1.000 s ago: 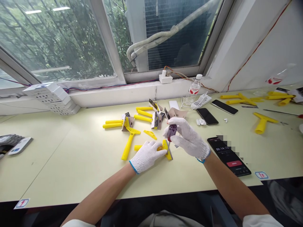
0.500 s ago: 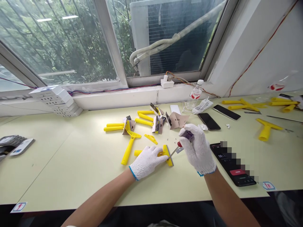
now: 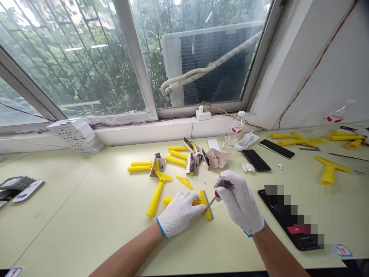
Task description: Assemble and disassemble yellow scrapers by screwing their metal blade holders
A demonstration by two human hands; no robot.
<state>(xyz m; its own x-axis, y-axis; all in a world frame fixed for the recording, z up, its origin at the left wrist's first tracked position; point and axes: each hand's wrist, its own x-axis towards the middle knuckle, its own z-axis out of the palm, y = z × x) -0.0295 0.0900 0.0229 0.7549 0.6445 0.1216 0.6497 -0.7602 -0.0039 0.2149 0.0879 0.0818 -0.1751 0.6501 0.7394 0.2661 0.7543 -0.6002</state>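
Note:
My left hand [image 3: 183, 212], in a white knit glove with a blue cuff, presses a yellow scraper [image 3: 205, 201] to the table. Its fingers close over the scraper's neck; the handle sticks out to the left. In my gloved right hand [image 3: 242, 206] is a screwdriver [image 3: 212, 202] with a red and purple handle. The shaft slants down to the left, its tip at the scraper head near my left fingertips. Whether the tip sits in a screw is too small to tell. Just above lie a loose yellow clamp piece [image 3: 184, 182] and a tiny screw [image 3: 205, 182].
Another yellow scraper [image 3: 156, 196] lies left of my hands. Carded yellow scrapers [image 3: 176, 162] lie behind. A large phone [image 3: 276, 211], a dark phone [image 3: 256, 160] and white earbuds [image 3: 248, 167] are to the right. A plastic bottle [image 3: 236, 129] stands by the window wall.
The camera has tilted up, so everything on the table appears lower. My right hand has come slightly closer to the scraper head. Both hands keep their holds.

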